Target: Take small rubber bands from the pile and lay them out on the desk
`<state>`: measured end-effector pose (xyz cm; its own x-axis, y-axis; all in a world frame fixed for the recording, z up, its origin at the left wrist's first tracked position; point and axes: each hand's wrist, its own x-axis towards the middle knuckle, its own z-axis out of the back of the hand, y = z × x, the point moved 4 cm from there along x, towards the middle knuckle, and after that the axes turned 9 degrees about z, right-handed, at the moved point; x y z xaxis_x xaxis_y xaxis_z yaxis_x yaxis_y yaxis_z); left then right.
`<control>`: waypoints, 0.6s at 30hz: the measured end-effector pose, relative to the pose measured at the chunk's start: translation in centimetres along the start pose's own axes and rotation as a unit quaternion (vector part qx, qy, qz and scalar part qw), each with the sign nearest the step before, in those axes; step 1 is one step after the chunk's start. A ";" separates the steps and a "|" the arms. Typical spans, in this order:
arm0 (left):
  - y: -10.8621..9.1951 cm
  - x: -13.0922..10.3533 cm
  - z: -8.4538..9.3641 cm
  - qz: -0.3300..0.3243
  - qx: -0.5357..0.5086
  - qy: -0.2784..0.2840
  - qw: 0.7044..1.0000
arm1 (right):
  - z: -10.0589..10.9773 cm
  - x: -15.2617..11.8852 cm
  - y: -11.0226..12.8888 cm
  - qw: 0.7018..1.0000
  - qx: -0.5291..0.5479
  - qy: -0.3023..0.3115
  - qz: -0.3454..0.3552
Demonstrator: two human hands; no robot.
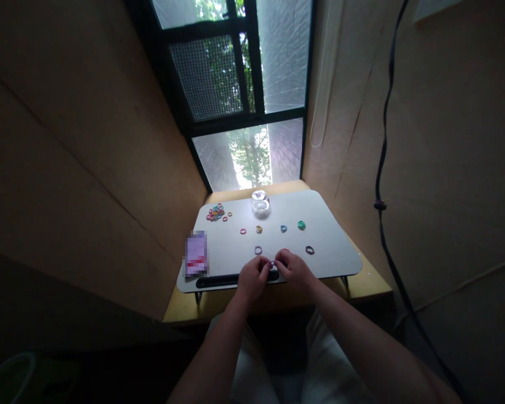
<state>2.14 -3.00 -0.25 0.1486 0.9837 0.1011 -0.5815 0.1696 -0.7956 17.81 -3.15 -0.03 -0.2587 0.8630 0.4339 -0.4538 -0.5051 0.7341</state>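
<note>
My left hand (253,276) and my right hand (293,268) meet over the front of the white table, fingers pinched together. Between the fingertips is a small pale-purple hair tie (272,263), mostly covered. Just beyond my left hand lies a lilac hair tie (258,253). A red one (285,250) peeks out behind my right hand, largely hidden. To the right sits a dark hair tie (310,251). Farther back, a row has pink (243,233), yellow-orange (259,230), blue (283,229) and green (302,225) hair ties.
A colourful pile of hair ties (215,212) occupies the table's back left. Behind the row stands a clear round container (261,209). A purple packet (196,253), blurred, lies at the left edge. A black slot (219,281) runs along the front of the white table (336,252).
</note>
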 end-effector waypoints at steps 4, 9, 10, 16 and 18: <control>0.0 0.0 0.0 -0.003 0.003 -0.002 1.000 | -0.1 -0.1 -0.2 1.000 0.000 0.001 -0.005; 0.0 -0.1 0.0 0.007 0.009 -0.001 1.000 | -0.1 -0.1 -0.2 1.000 -0.004 -0.001 -0.003; 0.0 -0.1 -0.1 0.008 0.010 -0.001 1.000 | -0.1 0.0 -0.1 1.000 -0.005 -0.001 -0.002; 0.1 0.0 0.0 0.012 0.012 -0.004 1.000 | -0.1 -0.1 0.0 1.000 -0.007 0.000 -0.005; 0.1 0.0 0.0 0.015 0.015 -0.005 1.000 | -0.1 -0.1 0.0 1.000 -0.005 0.000 -0.005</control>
<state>2.10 -3.02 -0.31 0.1222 0.9890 0.0832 -0.6091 0.1409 -0.7805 17.77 -3.25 -0.09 -0.2552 0.8677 0.4266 -0.4652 -0.4970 0.7325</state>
